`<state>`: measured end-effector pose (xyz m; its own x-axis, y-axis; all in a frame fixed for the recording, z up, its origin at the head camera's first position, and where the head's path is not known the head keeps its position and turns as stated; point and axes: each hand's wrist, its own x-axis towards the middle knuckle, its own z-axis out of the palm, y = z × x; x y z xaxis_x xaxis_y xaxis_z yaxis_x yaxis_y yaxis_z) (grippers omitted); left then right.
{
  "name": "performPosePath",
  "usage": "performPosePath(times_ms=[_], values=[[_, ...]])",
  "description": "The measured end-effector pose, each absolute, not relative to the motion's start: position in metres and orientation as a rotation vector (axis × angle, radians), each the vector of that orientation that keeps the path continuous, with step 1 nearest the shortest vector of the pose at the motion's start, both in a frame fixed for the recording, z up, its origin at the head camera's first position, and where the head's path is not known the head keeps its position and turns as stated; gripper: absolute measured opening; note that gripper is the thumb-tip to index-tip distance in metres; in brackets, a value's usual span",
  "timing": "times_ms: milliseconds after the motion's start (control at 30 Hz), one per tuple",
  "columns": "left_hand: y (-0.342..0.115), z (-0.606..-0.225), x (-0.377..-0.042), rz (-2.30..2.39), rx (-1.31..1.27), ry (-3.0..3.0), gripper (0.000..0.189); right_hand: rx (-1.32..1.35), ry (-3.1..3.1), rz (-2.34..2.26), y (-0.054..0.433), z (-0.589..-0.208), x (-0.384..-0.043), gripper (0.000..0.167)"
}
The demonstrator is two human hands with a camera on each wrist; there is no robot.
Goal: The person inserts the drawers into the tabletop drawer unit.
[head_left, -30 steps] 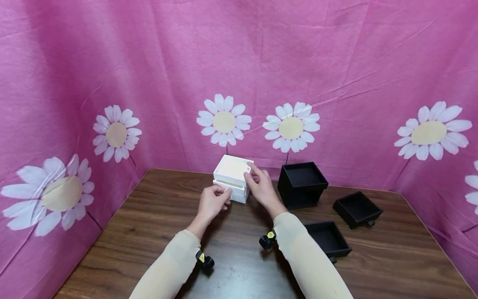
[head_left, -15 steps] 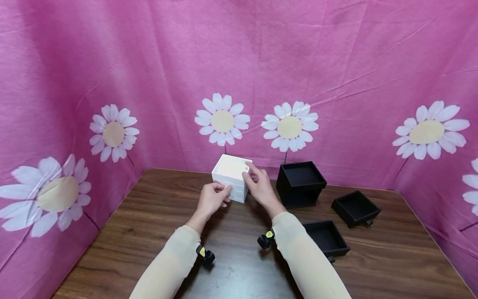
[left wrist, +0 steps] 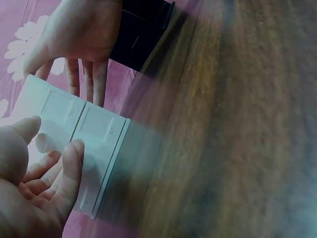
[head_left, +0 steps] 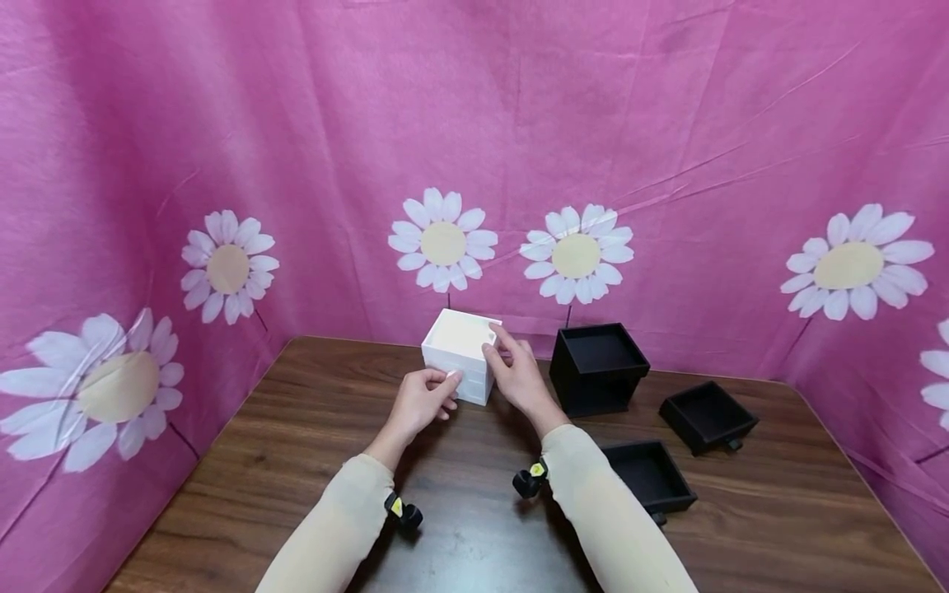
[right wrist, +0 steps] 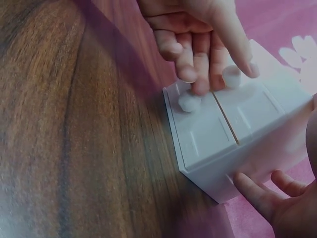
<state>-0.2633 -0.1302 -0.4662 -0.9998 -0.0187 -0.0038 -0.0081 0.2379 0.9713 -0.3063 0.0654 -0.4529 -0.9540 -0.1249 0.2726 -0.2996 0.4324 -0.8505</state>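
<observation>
White box (head_left: 461, 362) stands upright on the wood table (head_left: 296, 445), between the two hands. Left hand (head_left: 424, 402): thumb and forefinger curl round the upper knob (right wrist: 232, 77), one each side; how hard they squeeze, can't tell. Its other fingers are bent, with a fingertip at the lower knob (right wrist: 189, 101), touching or just beside, can't tell. Right hand (head_left: 519, 377): fingers fairly straight, laid on the right side wall (right wrist: 277, 151), thumb and forefinger up by the top near corner. Looks like a brace.

Under the left fingers, upper drawer (right wrist: 250, 111) and lower drawer (right wrist: 205, 131) sit about flush, narrow seam between.

Handling, judged by eye: light, rigid, probably plastic. Likely to skid on the table before a tight drawer gives, so the right-hand brace makes sense. Smooth faces, maybe slippery. Knobs are small and round: thumb plus fingertip, load straight in or out, not sideways; the knob joint is probably the weak spot. For a lift, span both side walls low down; lifting by a knob would likely slide its drawer.

Beyond the right fingers: black box (head_left: 599, 349), upright, apart from the white one. Far black tray (head_left: 708, 416) lies further out; near black tray (head_left: 648, 476) sits beside the right sleeve (head_left: 593, 486).
</observation>
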Motion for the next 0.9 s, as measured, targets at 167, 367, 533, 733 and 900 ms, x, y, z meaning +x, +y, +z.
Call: performPosePath(times_ms=[167, 367, 533, 733, 900], values=[[-0.136, -0.468, -0.256, -1.908, 0.000, -2.454, 0.034, 0.368, -2.560, 1.527, 0.070, -0.450, -0.303, 0.055], [-0.142, -0.468, -0.249, -1.873, -0.011, -2.470, 0.030, 0.373, -2.589, 1.525, 0.077, -0.446, -0.299, 0.056], [-0.143, -0.468, -0.246, -1.869, -0.043, -2.466, 0.027, 0.389, -2.587, 1.517, 0.079, -0.443, -0.295, 0.058], [-0.141, -0.467, -0.240, -1.871, -0.140, -2.494, 0.025, 0.388, -2.556, 1.511, 0.082, -0.442, -0.287, 0.062], [-0.138, -0.463, -0.232, -1.837, -0.229, -2.546, 0.027, 0.365, -2.550, 1.497, 0.084, -0.444, -0.279, 0.058]])
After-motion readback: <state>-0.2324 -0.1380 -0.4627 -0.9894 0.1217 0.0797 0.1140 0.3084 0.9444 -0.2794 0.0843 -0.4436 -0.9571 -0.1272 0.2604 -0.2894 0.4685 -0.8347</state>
